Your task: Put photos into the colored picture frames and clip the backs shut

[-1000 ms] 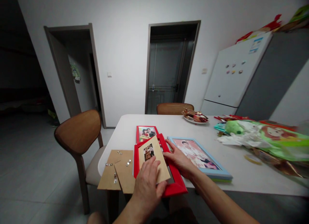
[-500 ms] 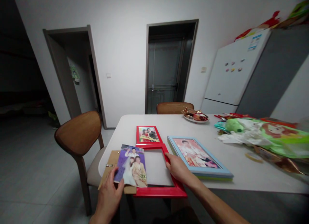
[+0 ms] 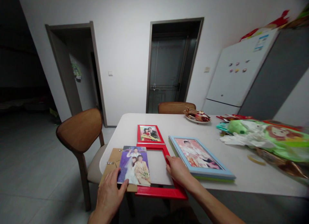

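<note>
My left hand has thumb and fingers on the lower left edge of a wedding photo with a purple background. Under that photo lies a brown backing board with metal clips, overlapping the left part of a red picture frame. Through the frame's opening the white tabletop shows. My right hand is closed around the frame's right side. A smaller red framed photo touches the far end of the frame. To the right, a light-blue framed photo rests on something with a green edge.
The white table holds a plate of items at its far side. Green plastic packaging and white crumpled material are heaped on the right, near a roll of tape. Wooden chairs stand at left and behind.
The wedding photo sits slightly further right and looks straighter, with my left hand still at its lower left edge. My right hand keeps its hold on the red frame. The camera has shifted a little.
</note>
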Tool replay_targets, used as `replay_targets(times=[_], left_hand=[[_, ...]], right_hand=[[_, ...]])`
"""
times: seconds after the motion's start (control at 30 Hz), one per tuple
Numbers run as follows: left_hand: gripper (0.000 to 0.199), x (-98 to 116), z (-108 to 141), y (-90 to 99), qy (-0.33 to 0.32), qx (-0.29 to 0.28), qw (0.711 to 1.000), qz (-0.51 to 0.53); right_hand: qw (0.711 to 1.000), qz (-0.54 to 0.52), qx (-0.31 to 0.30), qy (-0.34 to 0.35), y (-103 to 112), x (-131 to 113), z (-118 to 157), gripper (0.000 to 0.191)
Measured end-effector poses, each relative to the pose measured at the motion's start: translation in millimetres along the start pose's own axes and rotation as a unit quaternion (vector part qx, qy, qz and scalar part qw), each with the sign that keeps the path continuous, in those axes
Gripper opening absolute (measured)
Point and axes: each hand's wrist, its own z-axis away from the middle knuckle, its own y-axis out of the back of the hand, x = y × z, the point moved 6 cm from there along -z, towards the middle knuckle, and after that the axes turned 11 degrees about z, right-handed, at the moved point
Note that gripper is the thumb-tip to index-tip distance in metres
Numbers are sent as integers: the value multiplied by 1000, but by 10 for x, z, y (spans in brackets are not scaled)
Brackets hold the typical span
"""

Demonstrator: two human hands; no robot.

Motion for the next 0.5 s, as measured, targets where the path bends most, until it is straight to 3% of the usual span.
replay_targets(times=[0.13,0.2,0.27,0.37,0.5], left_hand=[[38,12,-2,2,-11,4,1000,-11],[37,21,-7,0,-19,5,1000,-14],[36,35,-12,2,-30,10,999,-11],[37,85,-8,-20,-58,17,998,9],[45,216,23,-193,-110,-18,993,47]], right_hand=[[998,-33,60,-2,111,-89,67,41],[992,-92,88,16,168,-199,105,45],[979,-186,78,32,161,-330,114,45],[942,-333,26,27,46,-524,57,48],[872,-487,-27,-38,-98,-717,-89,61]])
